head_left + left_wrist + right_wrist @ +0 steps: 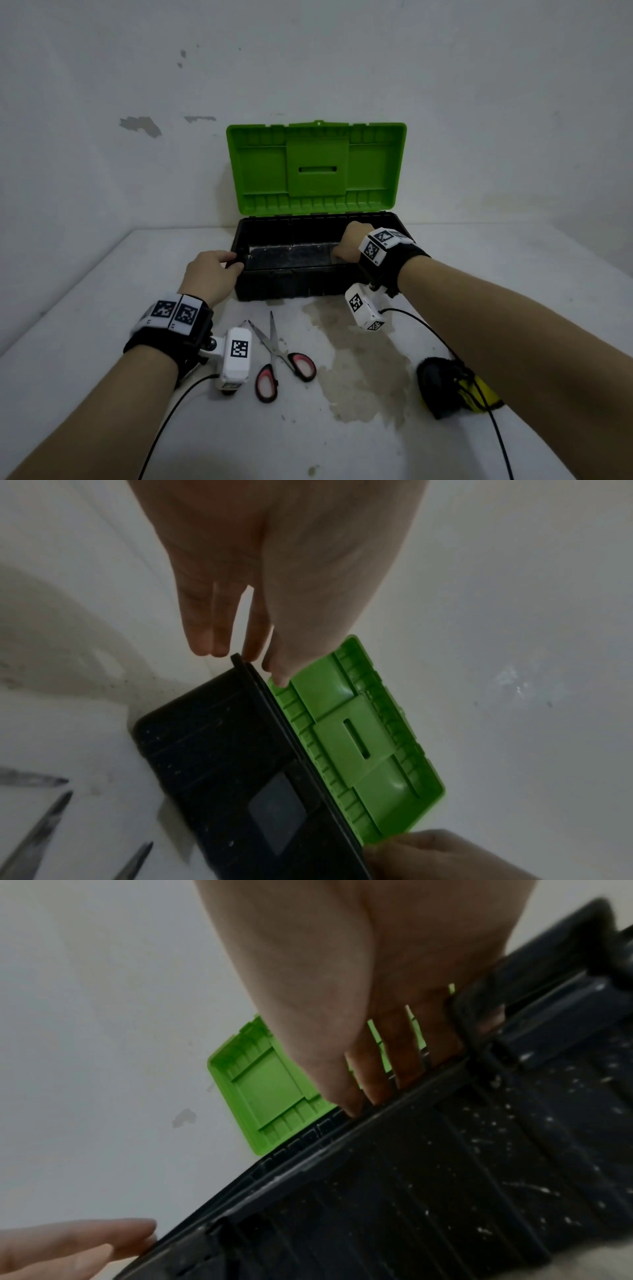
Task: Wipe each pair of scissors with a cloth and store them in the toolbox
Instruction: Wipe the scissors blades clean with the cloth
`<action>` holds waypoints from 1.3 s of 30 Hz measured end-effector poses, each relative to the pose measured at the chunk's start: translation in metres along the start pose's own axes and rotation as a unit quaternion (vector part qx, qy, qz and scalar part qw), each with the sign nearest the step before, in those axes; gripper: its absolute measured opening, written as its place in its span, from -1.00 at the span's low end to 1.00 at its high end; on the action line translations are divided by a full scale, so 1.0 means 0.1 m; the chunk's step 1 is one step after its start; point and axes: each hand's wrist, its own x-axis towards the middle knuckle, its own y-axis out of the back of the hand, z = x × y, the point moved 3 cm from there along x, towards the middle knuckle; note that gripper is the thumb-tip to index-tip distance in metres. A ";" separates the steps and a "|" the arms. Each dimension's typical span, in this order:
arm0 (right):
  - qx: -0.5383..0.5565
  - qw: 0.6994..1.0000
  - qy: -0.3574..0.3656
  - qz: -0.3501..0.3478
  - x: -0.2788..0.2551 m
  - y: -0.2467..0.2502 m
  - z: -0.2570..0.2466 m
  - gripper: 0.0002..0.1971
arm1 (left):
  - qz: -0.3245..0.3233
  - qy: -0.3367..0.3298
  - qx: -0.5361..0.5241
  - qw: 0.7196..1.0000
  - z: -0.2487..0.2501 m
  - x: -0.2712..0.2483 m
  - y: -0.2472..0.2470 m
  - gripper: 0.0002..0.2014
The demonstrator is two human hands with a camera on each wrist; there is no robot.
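Observation:
A toolbox [291,284] with a black base and an upright green lid [315,164] stands open at the back of the white table. My left hand [226,263] touches the box's left end, its straight fingertips [219,645] on the rim corner. Inside the box's right half, my right hand [346,246] reaches down with its fingers [377,1085] straight just behind the front wall; I see nothing held. One pair of scissors [277,353] with red and black handles lies open on the table before the box. A black and yellow cloth [445,387] lies under my right forearm.
A brownish stain [359,359] spreads over the table [102,308] between the scissors and the cloth. Black cables run from both wrist cameras toward me. A bare wall stands close behind the lid. The scissor blades [44,823] point toward the box's front.

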 end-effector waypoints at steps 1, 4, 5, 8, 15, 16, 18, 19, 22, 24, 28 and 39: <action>0.022 1.000 0.008 0.015 -0.09 0.05 -0.01 -0.74 | -0.003 -0.007 0.005 1.000 0.04 -0.07 -0.01 -0.62; 0.063 0.996 0.045 0.050 -0.35 0.07 0.05 -0.71 | -0.005 -0.057 0.062 0.996 0.20 -0.29 -0.07 -0.62; 0.076 0.993 0.057 0.064 -0.46 0.07 0.09 -0.73 | 0.004 -0.076 0.081 0.994 0.25 -0.36 -0.11 -0.64; 0.098 0.989 0.069 0.091 -0.78 0.05 0.31 -0.77 | 0.007 -0.125 0.095 0.988 0.51 -0.67 -0.32 -0.73; 0.122 0.978 0.024 0.168 -1.45 0.10 1.10 -0.75 | -0.256 -0.236 0.087 0.933 1.26 -1.70 -1.45 -0.75; 0.122 0.978 0.009 0.170 -1.52 0.09 1.24 -0.75 | -0.292 -0.244 0.096 0.920 1.32 -1.82 -1.60 -0.69; 0.124 0.977 -0.021 0.174 -1.63 0.06 1.55 -0.73 | -0.346 -0.261 0.112 0.894 1.43 -2.00 -1.83 -0.59; 0.129 0.975 -0.041 0.175 -1.68 0.04 1.70 -0.72 | -0.365 -0.269 0.129 0.882 1.47 -2.07 -1.93 -0.54; 0.150 0.969 -0.086 0.175 -1.81 -0.02 2.06 -0.72 | -0.369 -0.299 0.219 0.852 1.55 -2.20 -2.14 -0.41; 0.162 0.966 -0.100 0.174 -1.86 -0.05 2.15 -0.72 | -0.339 -0.295 0.214 0.867 1.57 -2.18 -2.14 -0.59; 0.168 0.964 -0.092 0.185 -1.91 -0.01 2.08 -0.76 | -0.273 -0.247 0.137 0.920 1.46 -1.96 -1.75 -0.79; 0.097 0.993 0.065 -0.001 -1.73 -0.93 0.29 -0.62 | 0.048 -0.087 0.028 0.995 0.52 -1.36 0.13 -0.80</action>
